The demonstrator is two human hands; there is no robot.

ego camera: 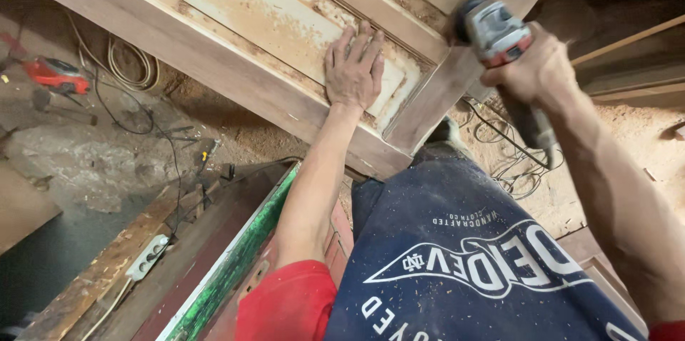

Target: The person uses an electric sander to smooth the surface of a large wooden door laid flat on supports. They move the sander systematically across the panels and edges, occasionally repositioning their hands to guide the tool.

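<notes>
Floor, left: a red power tool (56, 75) and coiled cable (132, 63) are seen lying in sawdust; a white power strip (148, 256) rests on a plank.
Door (235, 41): a wooden panelled door is laid across the middle; pale old finish is left on the panels, while the frame rails appear already stripped to bare wood.
Left hand (353, 70): spread flat, fingers extended, pressed on the panel.
Right hand (539, 70): closed around a grey-and-red grinder (496, 31), held at the door's rail.
</notes>
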